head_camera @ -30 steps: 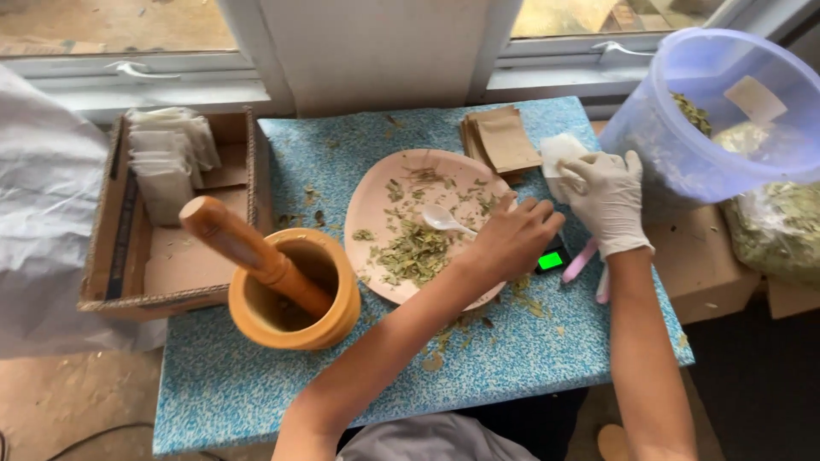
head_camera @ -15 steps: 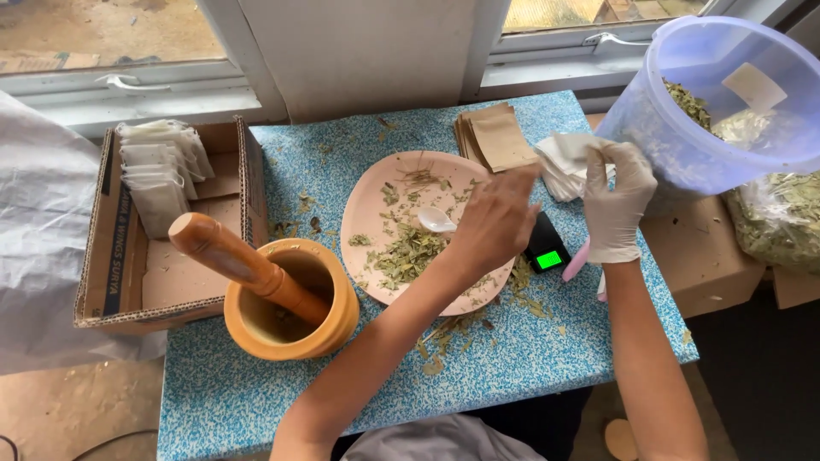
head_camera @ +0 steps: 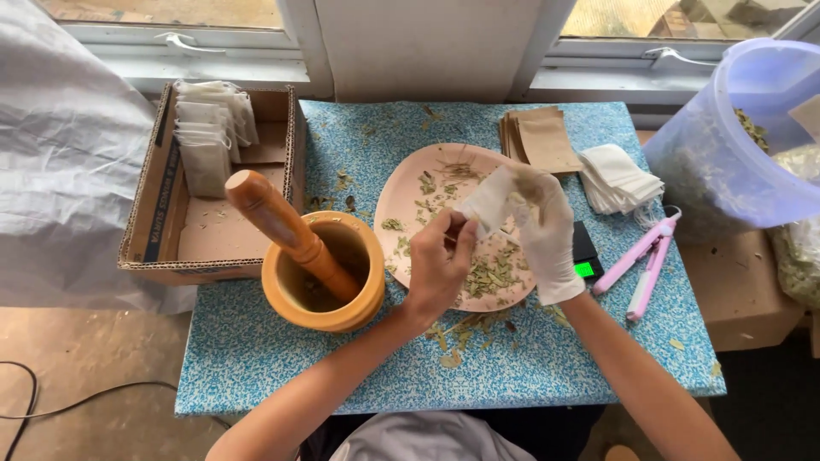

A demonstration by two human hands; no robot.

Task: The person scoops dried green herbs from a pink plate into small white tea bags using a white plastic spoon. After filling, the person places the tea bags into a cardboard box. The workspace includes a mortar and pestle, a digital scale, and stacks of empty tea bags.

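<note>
My right hand (head_camera: pixel 547 235), in a white glove, holds a small white filter bag (head_camera: pixel 485 201) above a pink plate (head_camera: pixel 401 183). My bare left hand (head_camera: pixel 437 269) pinches the bag's lower left edge with thumb and fingertips. Dried green leaves (head_camera: pixel 491 273) lie scattered on the plate under both hands. I cannot tell whether the left hand also holds a small spoon. A wooden mortar (head_camera: pixel 286 303) with a pestle (head_camera: pixel 282 226) leaning in it stands just left of my left hand.
A cardboard box (head_camera: pixel 158 205) with filled white bags (head_camera: pixel 209 128) sits at the left. Brown pouches (head_camera: pixel 542 137), a stack of white bags (head_camera: pixel 619 175), a small scale (head_camera: pixel 585 256) and a pink clamp tool (head_camera: pixel 645 260) lie right of the plate. A translucent tub (head_camera: pixel 726 162) of herbs stands far right.
My right hand came from the stack of white bags to above the plate with one bag. My left hand rose off the plate to that bag.
</note>
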